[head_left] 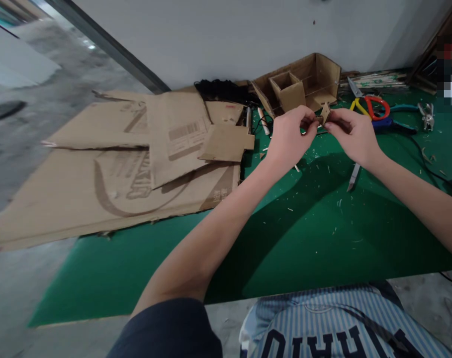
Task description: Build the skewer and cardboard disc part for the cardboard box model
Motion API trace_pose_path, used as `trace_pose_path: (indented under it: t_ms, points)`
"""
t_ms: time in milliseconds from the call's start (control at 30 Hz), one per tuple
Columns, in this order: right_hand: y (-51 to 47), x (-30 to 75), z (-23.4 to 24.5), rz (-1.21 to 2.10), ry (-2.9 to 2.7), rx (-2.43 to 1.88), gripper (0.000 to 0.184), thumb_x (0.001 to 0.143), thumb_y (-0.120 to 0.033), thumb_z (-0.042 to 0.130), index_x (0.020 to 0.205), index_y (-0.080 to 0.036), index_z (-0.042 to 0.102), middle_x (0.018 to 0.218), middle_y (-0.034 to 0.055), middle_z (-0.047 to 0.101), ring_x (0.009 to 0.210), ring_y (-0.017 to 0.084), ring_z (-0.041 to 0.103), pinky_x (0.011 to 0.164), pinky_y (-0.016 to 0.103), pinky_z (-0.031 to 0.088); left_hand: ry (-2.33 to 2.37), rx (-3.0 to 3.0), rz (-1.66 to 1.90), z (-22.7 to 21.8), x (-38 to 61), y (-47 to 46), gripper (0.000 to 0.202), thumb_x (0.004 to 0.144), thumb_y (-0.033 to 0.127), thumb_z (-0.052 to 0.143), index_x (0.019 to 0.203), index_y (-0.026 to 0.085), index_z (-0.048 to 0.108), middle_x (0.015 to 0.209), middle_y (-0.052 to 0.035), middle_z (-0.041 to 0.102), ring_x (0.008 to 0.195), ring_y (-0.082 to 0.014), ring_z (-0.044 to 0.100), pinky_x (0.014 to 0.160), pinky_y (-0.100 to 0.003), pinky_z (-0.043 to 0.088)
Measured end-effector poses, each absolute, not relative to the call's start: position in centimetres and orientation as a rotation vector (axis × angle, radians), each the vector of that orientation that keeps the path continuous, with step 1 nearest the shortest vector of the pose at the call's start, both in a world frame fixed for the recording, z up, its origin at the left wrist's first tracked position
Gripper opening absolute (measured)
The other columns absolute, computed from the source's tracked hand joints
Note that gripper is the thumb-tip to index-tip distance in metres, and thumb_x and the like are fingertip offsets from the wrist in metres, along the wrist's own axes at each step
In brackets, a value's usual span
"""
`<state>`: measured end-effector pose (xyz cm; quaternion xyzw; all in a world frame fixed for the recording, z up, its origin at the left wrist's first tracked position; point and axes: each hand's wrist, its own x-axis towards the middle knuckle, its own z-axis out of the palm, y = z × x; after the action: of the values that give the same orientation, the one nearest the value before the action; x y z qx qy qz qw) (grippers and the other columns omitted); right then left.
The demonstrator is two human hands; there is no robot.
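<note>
Both my hands are raised over a green mat (304, 233) and meet at a small piece of cardboard (325, 113). My left hand (289, 136) pinches it from the left, fingers closed. My right hand (354, 134) pinches it from the right, fingers closed too. Just behind the hands stands an open cardboard box (318, 74) with a smaller cardboard box (287, 89) inside it.
Flattened cardboard sheets (129, 164) cover the mat's left side. Red-and-yellow scissors (371, 105), a blue tool (392, 124), a metal clip (427, 117) and a blade (353, 176) lie at the right. Glue sticks (263, 121), scraps and a black cable (430, 169) are scattered about.
</note>
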<state>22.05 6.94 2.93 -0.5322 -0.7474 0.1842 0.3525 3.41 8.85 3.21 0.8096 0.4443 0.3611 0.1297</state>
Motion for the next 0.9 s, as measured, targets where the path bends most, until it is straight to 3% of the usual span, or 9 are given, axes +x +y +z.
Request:
trace_pose_path:
  t_ms: [367, 900]
  points:
    - [8.7, 22.9, 0.2, 0.431, -1.816, -1.064, 0.030, 0.097, -0.044, 0.063, 0.110, -0.023, 0.080, 0.110, 0.0070, 0.080, 0.103, 0.026, 0.074, 0.093, 0.046, 0.061, 1.221, 2.307, 1.094, 3.7, 3.3, 9.1, 0.012, 0.091, 0.010, 0.067, 0.085, 0.020, 0.065, 0.087, -0.0023, 0.075, 0.083, -0.0162, 0.071, 0.077, -0.028, 0.055]
    - [8.5, 23.0, 0.6, 0.370, -1.931, -1.112, 0.028, 0.099, -0.034, 0.059, 0.113, -0.023, 0.081, 0.110, 0.0072, 0.080, 0.104, 0.027, 0.074, 0.093, 0.046, 0.060, 1.203, 2.375, 0.978, 4.1, 2.8, 9.4, 0.009, 0.089, 0.012, 0.065, 0.085, 0.020, 0.064, 0.087, -0.0025, 0.074, 0.083, -0.0157, 0.068, 0.079, -0.029, 0.056]
